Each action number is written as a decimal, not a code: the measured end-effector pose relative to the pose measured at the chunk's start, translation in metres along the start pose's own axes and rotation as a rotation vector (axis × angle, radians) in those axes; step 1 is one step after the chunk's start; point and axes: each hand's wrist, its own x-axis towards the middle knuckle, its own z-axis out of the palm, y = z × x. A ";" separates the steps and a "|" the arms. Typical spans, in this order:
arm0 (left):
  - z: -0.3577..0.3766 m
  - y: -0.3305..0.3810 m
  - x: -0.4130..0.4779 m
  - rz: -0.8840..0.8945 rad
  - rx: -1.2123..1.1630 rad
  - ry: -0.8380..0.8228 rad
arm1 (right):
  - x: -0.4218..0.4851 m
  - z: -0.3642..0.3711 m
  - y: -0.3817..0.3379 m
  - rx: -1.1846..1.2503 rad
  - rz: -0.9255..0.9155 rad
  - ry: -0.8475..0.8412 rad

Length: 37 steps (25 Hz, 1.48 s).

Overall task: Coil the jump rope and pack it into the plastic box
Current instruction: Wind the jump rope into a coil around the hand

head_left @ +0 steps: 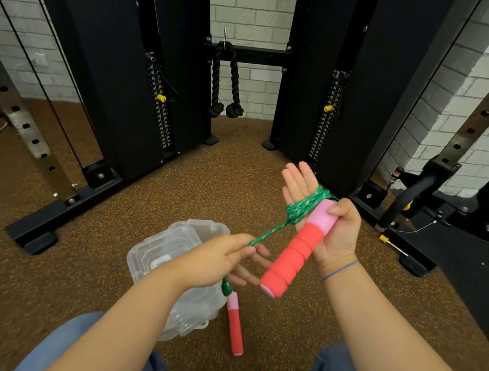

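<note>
The jump rope has a green speckled cord [302,206] and two red-and-pink foam handles. My right hand [333,227] is held palm up, its thumb pinning one handle [298,247] against the palm, with several turns of cord wound around the fingers. My left hand [222,256] pinches the taut cord a little below and to the left of the coil. From that hand the cord drops to the second handle [235,326], which hangs down toward the floor. A clear plastic box [174,247] with its lid on sits on the floor under my left forearm.
I am sitting on brown speckled rubber flooring, knees in blue jeans at the bottom edge. A black cable machine frame [89,184] with weight stacks stands ahead; a black rope attachment [228,84] hangs at its centre. More rack parts [419,203] stand at right.
</note>
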 end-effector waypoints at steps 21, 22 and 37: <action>-0.011 -0.001 -0.006 0.194 0.355 0.340 | -0.020 0.001 0.029 -1.372 0.589 -0.097; -0.011 -0.001 -0.006 0.201 0.375 0.380 | -0.022 0.006 0.030 -1.459 0.610 -0.084; -0.025 -0.008 0.002 0.342 0.150 0.483 | -0.030 0.019 0.046 -0.619 0.827 -0.501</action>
